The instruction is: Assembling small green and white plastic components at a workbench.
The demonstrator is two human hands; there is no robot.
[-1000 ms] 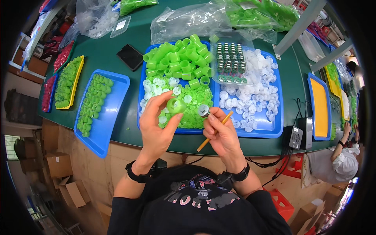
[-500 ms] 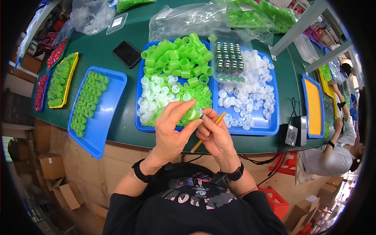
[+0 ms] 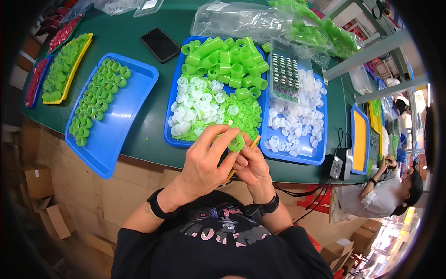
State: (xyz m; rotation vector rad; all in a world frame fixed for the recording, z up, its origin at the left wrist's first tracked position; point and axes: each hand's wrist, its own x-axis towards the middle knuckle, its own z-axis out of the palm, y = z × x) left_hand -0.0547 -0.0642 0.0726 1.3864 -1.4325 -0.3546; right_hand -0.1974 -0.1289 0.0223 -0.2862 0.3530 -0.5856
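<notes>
Our left hand [image 3: 204, 160] pinches a green cap [image 3: 236, 142] by its rim, probably to leave its face uncovered; our right hand [image 3: 254, 171] curls round a wooden stick [image 3: 255, 141], seemingly tucked there to free the fingertips. The cap, at the blue tray's [image 3: 175, 141] five o'clock edge, looks round, bright and slotted.

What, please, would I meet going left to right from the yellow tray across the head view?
Yellow tray, half-filled blue tray, black phone, left hand, round green piece, right hand, black boxes, blue-and-yellow tray.
</notes>
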